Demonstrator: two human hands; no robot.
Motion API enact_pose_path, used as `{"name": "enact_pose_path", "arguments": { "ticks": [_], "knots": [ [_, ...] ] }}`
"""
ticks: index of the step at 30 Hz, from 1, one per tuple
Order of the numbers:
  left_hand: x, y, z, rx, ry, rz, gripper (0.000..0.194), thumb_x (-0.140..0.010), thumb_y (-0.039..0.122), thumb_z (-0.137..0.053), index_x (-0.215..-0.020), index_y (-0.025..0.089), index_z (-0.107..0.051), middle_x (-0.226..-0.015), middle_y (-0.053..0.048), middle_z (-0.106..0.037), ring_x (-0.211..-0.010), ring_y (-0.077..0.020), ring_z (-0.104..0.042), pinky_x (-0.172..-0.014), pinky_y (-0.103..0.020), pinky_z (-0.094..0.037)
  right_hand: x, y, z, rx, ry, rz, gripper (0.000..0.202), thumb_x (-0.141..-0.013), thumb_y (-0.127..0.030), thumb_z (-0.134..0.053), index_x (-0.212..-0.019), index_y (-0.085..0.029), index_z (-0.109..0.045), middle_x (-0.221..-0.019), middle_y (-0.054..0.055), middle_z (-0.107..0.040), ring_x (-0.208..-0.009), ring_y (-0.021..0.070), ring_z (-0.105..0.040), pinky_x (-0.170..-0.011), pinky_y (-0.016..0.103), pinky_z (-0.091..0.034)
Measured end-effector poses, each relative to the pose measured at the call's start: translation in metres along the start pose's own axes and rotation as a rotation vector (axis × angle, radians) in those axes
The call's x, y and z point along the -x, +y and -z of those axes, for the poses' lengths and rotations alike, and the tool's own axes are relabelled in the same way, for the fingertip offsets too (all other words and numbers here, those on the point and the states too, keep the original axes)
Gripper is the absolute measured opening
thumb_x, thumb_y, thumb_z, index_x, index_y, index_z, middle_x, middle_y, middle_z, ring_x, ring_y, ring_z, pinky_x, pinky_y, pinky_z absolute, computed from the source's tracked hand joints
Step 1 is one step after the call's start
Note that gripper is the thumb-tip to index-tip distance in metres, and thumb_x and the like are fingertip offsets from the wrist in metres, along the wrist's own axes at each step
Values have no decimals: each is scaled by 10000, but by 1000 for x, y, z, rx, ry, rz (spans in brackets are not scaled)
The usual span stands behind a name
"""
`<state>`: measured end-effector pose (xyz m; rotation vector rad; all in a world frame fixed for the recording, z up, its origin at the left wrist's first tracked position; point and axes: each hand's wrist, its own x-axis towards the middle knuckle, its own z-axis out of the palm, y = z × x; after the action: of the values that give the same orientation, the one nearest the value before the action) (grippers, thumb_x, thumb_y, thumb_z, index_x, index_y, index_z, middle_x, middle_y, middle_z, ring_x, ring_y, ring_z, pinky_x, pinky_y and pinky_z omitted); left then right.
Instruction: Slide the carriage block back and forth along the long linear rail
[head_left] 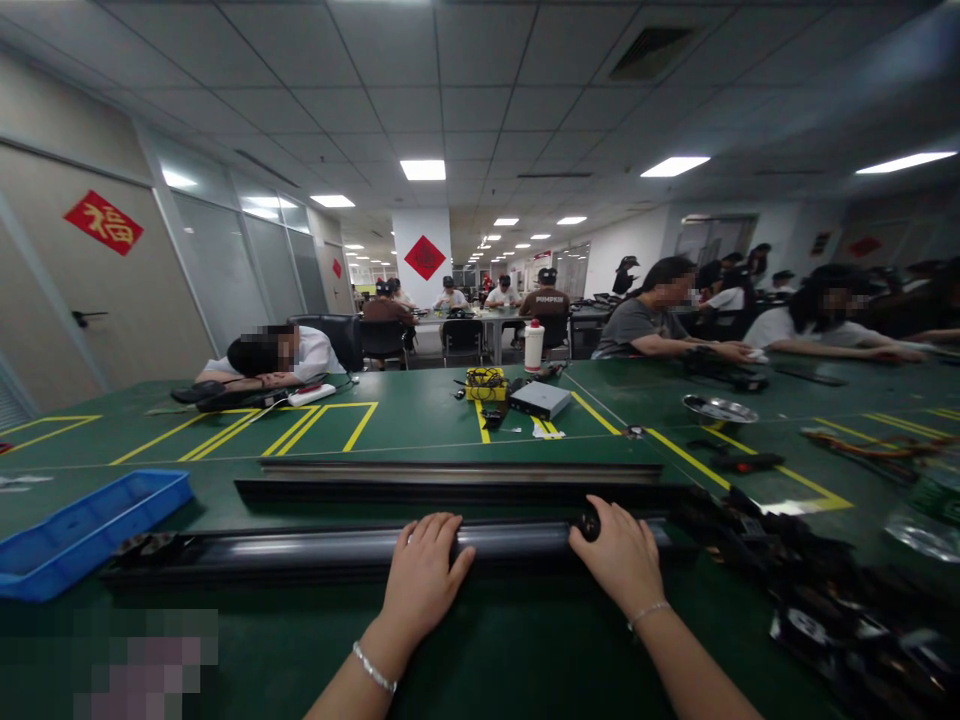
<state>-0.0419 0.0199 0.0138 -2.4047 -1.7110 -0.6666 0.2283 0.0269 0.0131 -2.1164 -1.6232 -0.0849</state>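
Across the green table in front of me lies a long, dark, shiny trough-like rail (300, 545). Its left end has small dark fittings in it. My left hand (424, 570) rests over the middle of this rail, fingers laid across it and thumb apart. Further right, my right hand (622, 560) pinches a small round black part (589, 522) between thumb and fingers, just above the rail. The part's exact kind is not clear. Behind the rail, parallel to it, lie more long black strips (450, 490).
A blue tray (97, 525) stands at left. A heap of black parts (810, 580) lies at right, beside a clear plastic bottle (934, 510). Farther back are a grey box (540, 400), a yellow box with cables (486, 384), a white bottle (533, 347) and a metal dish (720, 409). Several people sit around.
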Motion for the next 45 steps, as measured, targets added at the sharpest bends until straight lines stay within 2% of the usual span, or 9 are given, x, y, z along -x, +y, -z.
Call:
{"name": "enact_pose_path", "arguments": {
  "ticks": [7,11,16,24,33,40,45],
  "knots": [
    [0,0,1,28,-3,13,384,-914,419,-389,-1216,234,-537,-1247,-46,-597,-1175,-224,-499,-1009,-434,-348,0,2,0,8,13,17,551,-759,-431,-407,-1226,-166,-532,-1251,123,-572,-1237,266,-437,-1046,467,-250],
    [1,0,1,24,0,18,392,-913,427,-388,-1223,235,-533,-1250,-42,-598,-1176,-224,-499,-1002,-429,-356,0,5,1,9,11,1,564,-758,-443,-399,-1235,-170,-525,-1279,116,-553,-1252,276,-413,-1058,506,-217],
    [1,-1,-1,8,12,11,381,-907,426,-398,-1208,248,-549,-1235,-42,-608,-1168,-224,-510,-997,-426,-365,-2,16,2,16,31,-64,569,-749,-454,-405,-1229,-175,-532,-1286,111,-548,-1265,293,-388,-1050,539,-218],
    [1,-1,-2,3,25,10,382,-910,422,-391,-1208,245,-553,-1236,-48,-609,-1167,-231,-516,-998,-440,-368,-5,23,0,3,25,-80,580,-750,-454,-402,-1248,-180,-516,-1300,105,-539,-1277,286,-380,-1065,546,-196],
    [0,0,-1,-2,27,13,372,-899,415,-409,-1197,252,-562,-1233,-42,-613,-1159,-229,-524,-1002,-437,-361,-10,42,5,12,73,-136,574,-740,-460,-401,-1233,-190,-521,-1302,112,-534,-1263,308,-387,-1045,579,-215],
    [1,-2,-2,5,29,5,375,-904,410,-397,-1203,247,-554,-1235,-45,-612,-1161,-226,-521,-1008,-443,-349,-10,44,5,-15,58,-148,561,-743,-458,-396,-1224,-196,-518,-1307,115,-526,-1280,314,-358,-1037,644,-151],
    [1,0,-2,4,33,7,372,-906,403,-399,-1200,241,-559,-1236,-52,-612,-1165,-229,-519,-1011,-442,-347,-11,47,5,-9,62,-167,561,-745,-469,-394,-1228,-209,-512,-1319,110,-514,-1290,319,-345,-1027,648,-163]
  ]
}}
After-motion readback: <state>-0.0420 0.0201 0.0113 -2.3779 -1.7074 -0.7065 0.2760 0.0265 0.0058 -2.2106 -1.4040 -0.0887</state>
